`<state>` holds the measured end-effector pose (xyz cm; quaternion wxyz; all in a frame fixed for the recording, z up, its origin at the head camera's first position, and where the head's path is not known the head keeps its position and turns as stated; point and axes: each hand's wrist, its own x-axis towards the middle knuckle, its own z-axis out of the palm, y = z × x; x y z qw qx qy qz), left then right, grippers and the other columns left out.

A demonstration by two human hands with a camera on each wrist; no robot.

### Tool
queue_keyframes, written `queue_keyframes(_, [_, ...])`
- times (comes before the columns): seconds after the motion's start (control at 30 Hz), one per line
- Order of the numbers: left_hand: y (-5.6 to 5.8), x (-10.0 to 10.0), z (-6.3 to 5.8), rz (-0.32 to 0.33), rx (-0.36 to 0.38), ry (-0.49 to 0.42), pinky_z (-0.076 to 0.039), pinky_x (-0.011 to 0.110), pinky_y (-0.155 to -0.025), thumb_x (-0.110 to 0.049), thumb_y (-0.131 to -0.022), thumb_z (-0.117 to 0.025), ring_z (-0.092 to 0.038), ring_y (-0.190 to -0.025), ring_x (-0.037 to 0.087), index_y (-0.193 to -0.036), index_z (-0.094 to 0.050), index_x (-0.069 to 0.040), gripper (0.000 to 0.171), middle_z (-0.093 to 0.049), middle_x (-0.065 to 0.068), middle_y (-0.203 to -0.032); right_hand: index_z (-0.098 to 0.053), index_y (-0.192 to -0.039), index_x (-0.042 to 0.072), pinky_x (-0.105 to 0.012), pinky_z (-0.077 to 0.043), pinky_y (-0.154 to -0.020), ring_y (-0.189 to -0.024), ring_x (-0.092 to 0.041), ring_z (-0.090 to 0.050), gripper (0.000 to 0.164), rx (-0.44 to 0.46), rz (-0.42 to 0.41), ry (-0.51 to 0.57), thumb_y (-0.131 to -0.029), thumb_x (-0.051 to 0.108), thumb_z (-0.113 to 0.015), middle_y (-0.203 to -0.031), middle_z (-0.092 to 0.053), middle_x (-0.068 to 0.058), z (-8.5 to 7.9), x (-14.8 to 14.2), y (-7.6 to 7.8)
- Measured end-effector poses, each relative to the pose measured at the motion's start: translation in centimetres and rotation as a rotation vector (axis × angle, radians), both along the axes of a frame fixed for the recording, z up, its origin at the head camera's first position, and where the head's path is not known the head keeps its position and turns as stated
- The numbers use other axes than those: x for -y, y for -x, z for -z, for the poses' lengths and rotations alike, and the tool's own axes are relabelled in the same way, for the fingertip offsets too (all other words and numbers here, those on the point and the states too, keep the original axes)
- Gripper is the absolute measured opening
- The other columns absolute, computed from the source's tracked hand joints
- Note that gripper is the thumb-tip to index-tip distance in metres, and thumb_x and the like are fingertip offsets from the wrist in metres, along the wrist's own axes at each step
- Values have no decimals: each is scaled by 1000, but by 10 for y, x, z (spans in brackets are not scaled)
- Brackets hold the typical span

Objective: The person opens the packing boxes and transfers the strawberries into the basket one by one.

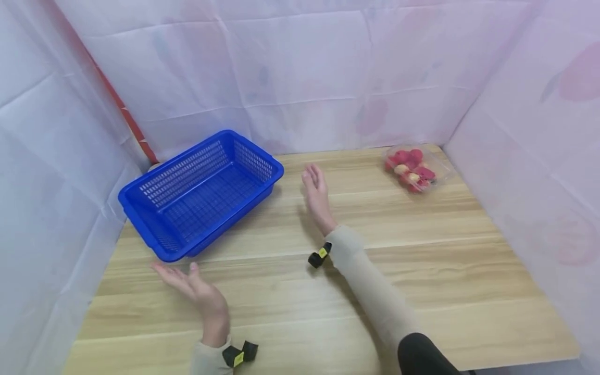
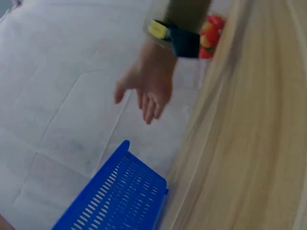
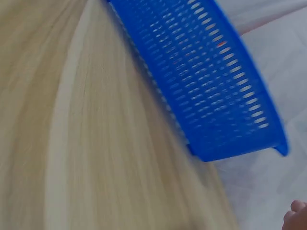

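A blue plastic basket (image 1: 197,239) with slotted walls stands at an angle on the left of the table, and nothing lies inside it. Just in front of its near left corner is my left hand (image 1: 199,294), palm up with fingers extended and holding nothing. My right hand (image 1: 317,200) is to the right of the basket, fingers straight, with a gap between it and the basket wall. In the left wrist view the right hand (image 2: 152,88) hangs above the basket (image 2: 120,191), its thumb apart from the fingers.
A clear plastic container (image 1: 438,169) of red and yellowish fruit-like pieces (image 1: 412,166) sits at the back right of the wooden table (image 1: 290,312). Pale patterned cloth walls (image 1: 300,67) close off the back and both sides. A dark rounded object (image 1: 424,354) shows at the bottom edge.
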<state>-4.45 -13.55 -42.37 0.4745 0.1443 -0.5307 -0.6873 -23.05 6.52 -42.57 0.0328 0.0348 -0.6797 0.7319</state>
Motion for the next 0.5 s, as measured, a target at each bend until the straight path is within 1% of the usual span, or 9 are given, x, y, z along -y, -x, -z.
queue_keyframes(0.03, [2, 4, 3, 24, -39, -104, -3, 23, -112, 3, -91, -33, 4, -143, 20, -145, 6, 7, 66, 7, 16, -155, -21, -147, 9, -37, -24, -109, -137, -21, -30, 57, 13, -7, 11, -100, 30, -44, -150, -29, -10, 0, 5, 2])
queue_keyframes(0.1, [6, 10, 9, 41, -148, -283, -6, 22, -111, 3, -93, -27, -2, -143, 18, -146, 2, 6, 60, 1, 14, -156, -20, -147, 5, -36, -24, -109, -137, -23, -29, 56, 49, -23, 45, -100, 27, -43, -150, -28, -13, 0, 16, 7])
queue_keyframes(0.17, [12, 15, 14, 46, -262, -404, -11, 23, -111, 2, -94, -21, -14, -141, 18, -145, -7, 6, 54, -9, 16, -154, -20, -147, 3, -33, -25, -109, -137, -22, -30, 58, 67, -24, 112, -100, 27, -43, -149, -29, -14, 9, 27, 16])
queue_keyframes(0.23, [17, 20, 17, 65, -317, -469, -17, 26, -109, -2, -95, -15, -24, -135, 21, -144, -17, 6, 50, -19, 18, -151, -20, -147, 2, -31, -24, -109, -136, -21, -31, 58, 74, -27, 199, -100, 28, -43, -149, -31, -14, 18, 38, 25])
queue_keyframes(0.3, [21, 24, 19, 92, -373, -506, -21, 30, -105, -4, -95, -14, -32, -126, 25, -141, -28, 7, 49, -27, 21, -146, -23, -145, 2, -28, -24, -108, -135, -18, -32, 57, 60, -35, 284, -100, 30, -42, -147, -34, -13, 26, 48, 31])
queue_keyframes(0.33, [21, 27, 18, 107, -395, -521, -22, 32, -103, -3, -94, -15, -35, -121, 26, -139, -32, 7, 49, -29, 23, -145, -25, -144, 1, -28, -24, -108, -135, -18, -33, 55, 42, -45, 328, -100, 29, -42, -146, -36, -13, 29, 55, 33])
queue_keyframes(0.37, [20, 29, 17, 125, -394, -528, -23, 34, -101, -4, -94, -16, -36, -117, 27, -137, -34, 8, 48, -31, 25, -143, -27, -144, 1, -28, -23, -109, -135, -19, -33, 53, 25, -64, 365, -101, 28, -41, -145, -36, -13, 28, 60, 34])
queue_keyframes(0.4, [18, 29, 15, 137, -369, -524, -23, 34, -101, -5, -94, -17, -36, -118, 28, -137, -34, 8, 48, -32, 24, -144, -28, -144, 2, -28, -23, -109, -135, -18, -33, 52, 11, -77, 383, -101, 27, -41, -145, -38, -12, 27, 64, 33])
queue_keyframes(0.5, [10, 27, 12, 156, -284, -500, -23, 33, -102, -8, -96, -16, -37, -122, 28, -138, -32, 8, 48, -33, 21, -145, -30, -144, 4, -27, -24, -109, -134, -16, -34, 49, -22, -99, 379, -101, 27, -39, -144, -40, -8, 22, 71, 31])
